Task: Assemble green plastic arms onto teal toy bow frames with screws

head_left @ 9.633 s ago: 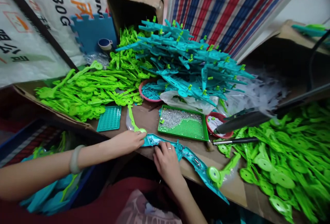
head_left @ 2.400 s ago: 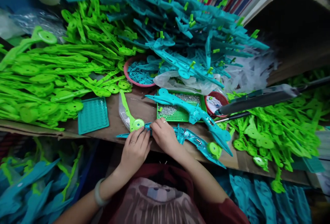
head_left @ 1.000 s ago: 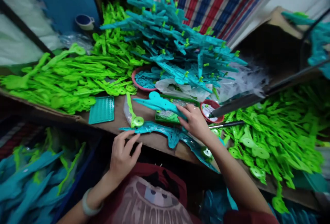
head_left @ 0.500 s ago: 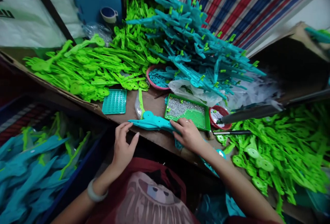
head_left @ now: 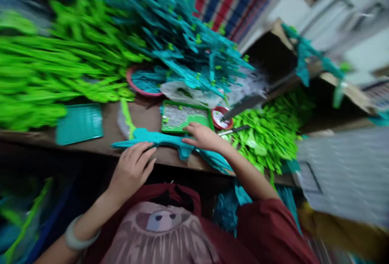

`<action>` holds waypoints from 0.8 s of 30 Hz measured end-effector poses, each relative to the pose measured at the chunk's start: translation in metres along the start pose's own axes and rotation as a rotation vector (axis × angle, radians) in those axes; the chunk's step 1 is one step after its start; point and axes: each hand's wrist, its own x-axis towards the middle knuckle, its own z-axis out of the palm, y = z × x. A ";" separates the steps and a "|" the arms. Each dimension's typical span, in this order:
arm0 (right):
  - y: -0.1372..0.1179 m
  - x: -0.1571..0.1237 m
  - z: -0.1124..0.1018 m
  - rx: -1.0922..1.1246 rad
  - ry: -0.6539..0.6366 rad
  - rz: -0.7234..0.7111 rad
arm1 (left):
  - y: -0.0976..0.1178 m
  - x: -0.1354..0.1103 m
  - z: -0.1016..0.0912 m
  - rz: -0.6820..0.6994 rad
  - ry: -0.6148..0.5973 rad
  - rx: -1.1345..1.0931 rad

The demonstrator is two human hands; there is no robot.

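A long teal plastic part with a pointed left end lies along the front of the bench. My left hand rests its outstretched fingers against the near edge of this part, not wrapped round it. Over the part's right portion is my right hand, fingers apart, one reaching to the front rim of a green tray. Small silvery pieces fill part of that tray. A bright green strip in clear plastic touches the teal part's far side. More teal parts lie under my right forearm.
Bright green parts heap at left and more at right. Behind stands a tall teal pile. A pink basket, a red basket, a black-handled tool and a teal tray are on the bench.
The view has swung to the right. My left hand has come onto the teal part from its left tip, and my right hand's fingers have shifted toward the green tray.
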 end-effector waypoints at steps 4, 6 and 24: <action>0.032 -0.042 -0.021 -0.015 -0.140 0.222 | 0.013 0.033 0.037 0.236 -0.137 -0.099; 0.041 -0.070 -0.017 0.054 -0.171 0.285 | 0.017 0.046 0.058 0.280 -0.207 -0.135; 0.015 -0.191 0.112 0.697 0.731 0.622 | 0.005 0.064 0.092 0.423 -0.378 -0.142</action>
